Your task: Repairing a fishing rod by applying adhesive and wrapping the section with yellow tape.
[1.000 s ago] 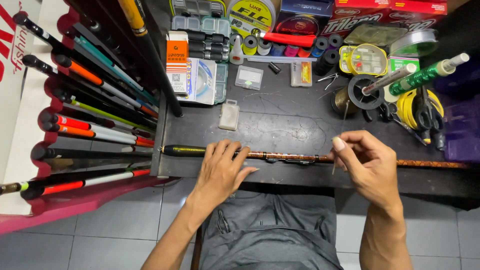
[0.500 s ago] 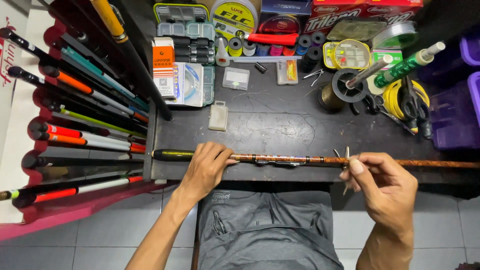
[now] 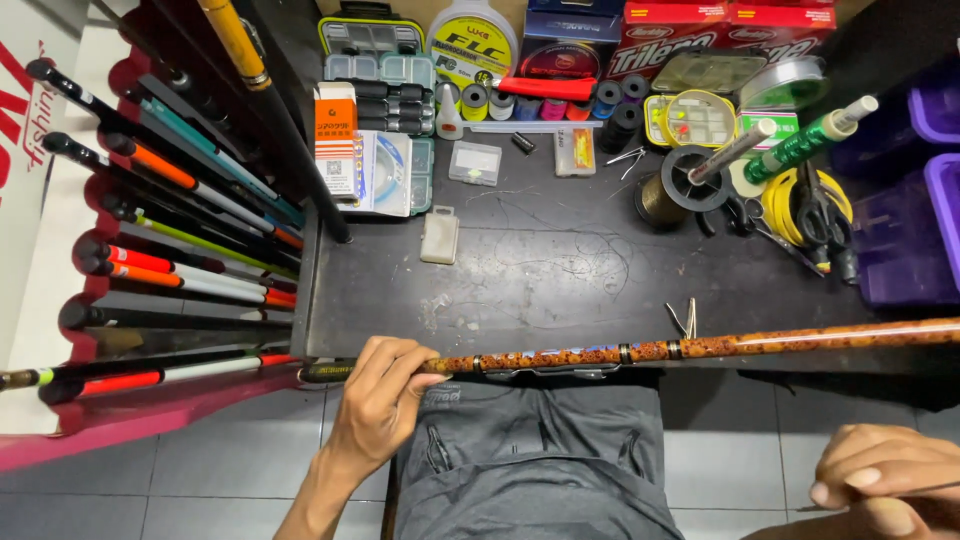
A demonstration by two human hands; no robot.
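A long brown-and-orange mottled fishing rod (image 3: 640,352) lies along the front edge of the black table (image 3: 560,270). My left hand (image 3: 385,400) grips it near its dark butt end. A small metal wire guide (image 3: 685,318) stands on the rod right of the middle. My right hand (image 3: 880,480) is low at the bottom right, off the rod, with thumb and fingers pinched on a thin dark thread (image 3: 935,489) that runs off to the right. My grey-clad lap is below the rod.
A red rack with several rods (image 3: 170,250) fills the left. At the table's back are tackle boxes (image 3: 375,40), thread spools (image 3: 560,105), a line reel (image 3: 680,190), scissors (image 3: 820,215) and purple bins (image 3: 915,220). A small white box (image 3: 440,236) sits mid-table.
My right hand has left the rod and dropped to the lower right. The wire guide it held near the rod now stands on the rod. My left hand keeps its grip.
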